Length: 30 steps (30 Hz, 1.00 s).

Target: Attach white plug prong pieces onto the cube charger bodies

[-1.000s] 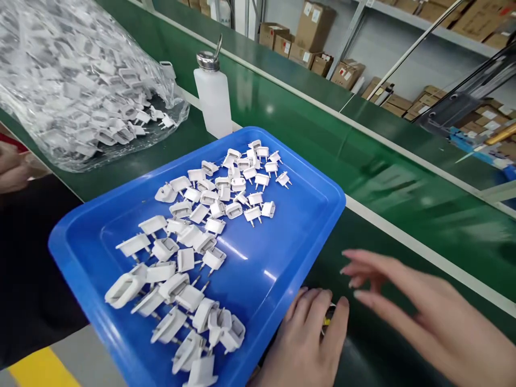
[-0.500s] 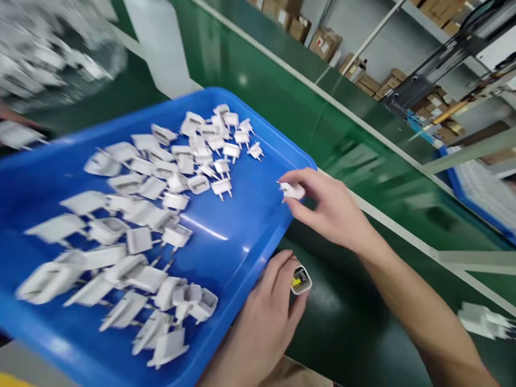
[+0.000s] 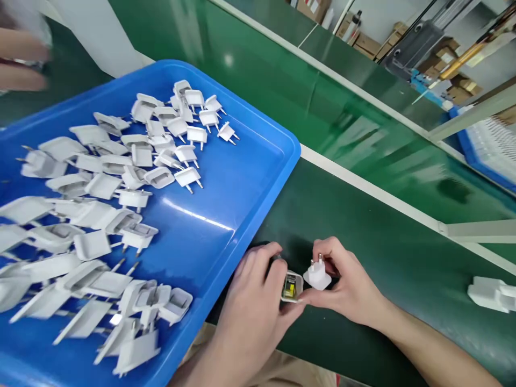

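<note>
My left hand [image 3: 252,301] grips a small white charger body [image 3: 291,285] whose open end shows yellow parts inside. My right hand [image 3: 347,287] pinches a white two-pin plug piece [image 3: 317,273] right beside that open end, pins pointing up. Both hands hover over the green belt [image 3: 363,226] just off the right edge of a blue tray [image 3: 226,215]. The tray holds several white plug pieces [image 3: 133,177].
A white bottle [image 3: 94,29] stands behind the tray at top left. Another person's hand [image 3: 20,59] shows at the far left edge. A white assembled part [image 3: 492,293] lies on the belt at right. A blue tray of white parts [image 3: 489,153] sits far right.
My right hand came down from the tray's edge with the plug piece and now meets my left hand. The view has shifted, so the tray sits further left.
</note>
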Available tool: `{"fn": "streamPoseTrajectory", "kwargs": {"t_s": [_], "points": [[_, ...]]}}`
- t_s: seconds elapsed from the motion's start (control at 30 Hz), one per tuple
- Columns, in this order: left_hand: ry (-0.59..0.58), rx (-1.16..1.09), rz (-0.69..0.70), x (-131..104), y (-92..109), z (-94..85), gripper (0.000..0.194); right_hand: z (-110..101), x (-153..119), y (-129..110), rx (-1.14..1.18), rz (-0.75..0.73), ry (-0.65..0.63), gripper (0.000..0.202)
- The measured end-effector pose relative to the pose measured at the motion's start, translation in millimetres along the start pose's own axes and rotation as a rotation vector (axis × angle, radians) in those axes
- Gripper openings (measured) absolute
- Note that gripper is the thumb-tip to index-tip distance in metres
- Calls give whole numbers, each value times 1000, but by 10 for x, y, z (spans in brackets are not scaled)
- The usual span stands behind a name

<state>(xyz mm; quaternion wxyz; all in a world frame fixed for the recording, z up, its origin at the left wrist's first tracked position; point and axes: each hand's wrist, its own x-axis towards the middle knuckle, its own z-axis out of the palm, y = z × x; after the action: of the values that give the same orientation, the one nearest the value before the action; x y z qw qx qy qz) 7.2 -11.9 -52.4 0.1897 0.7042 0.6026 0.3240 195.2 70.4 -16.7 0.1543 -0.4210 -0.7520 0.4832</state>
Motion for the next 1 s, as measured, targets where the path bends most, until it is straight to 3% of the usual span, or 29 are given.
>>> {"fn": "streamPoseTrajectory", "kwargs": {"t_s": [0.13,0.23,0.3,0.37,0.47,0.57,0.67,0.77,0.9,1.0], "points": [[31,117,-10,12,108,-3,54,-77,-60,46,106,1,9,41],[-60,44,-51,-15,155,-135,79,-162,-44,26,153,13,37,39],[-161,-15,-71,-19,166,-235,69,-199,-12,2,187,57,29,46],[-227,-26,-66,-3,166,-291,45,-211,13,-23,219,114,9,50],[-171,11,-45,28,165,-247,22,-205,4,-65,205,180,-69,42],[-59,57,-66,48,166,-132,26,-219,-46,-113,186,166,-169,33],[-36,73,-65,71,152,-69,29,-248,-82,-166,143,93,-204,26],[-35,48,-32,83,126,-66,34,-255,-97,-195,98,29,-187,33],[-50,19,-5,64,103,-73,36,-233,-119,-200,-74,-41,-34,42],[-72,3,-16,37,90,-70,35,-218,-141,-246,-217,-61,-149,50]]}}
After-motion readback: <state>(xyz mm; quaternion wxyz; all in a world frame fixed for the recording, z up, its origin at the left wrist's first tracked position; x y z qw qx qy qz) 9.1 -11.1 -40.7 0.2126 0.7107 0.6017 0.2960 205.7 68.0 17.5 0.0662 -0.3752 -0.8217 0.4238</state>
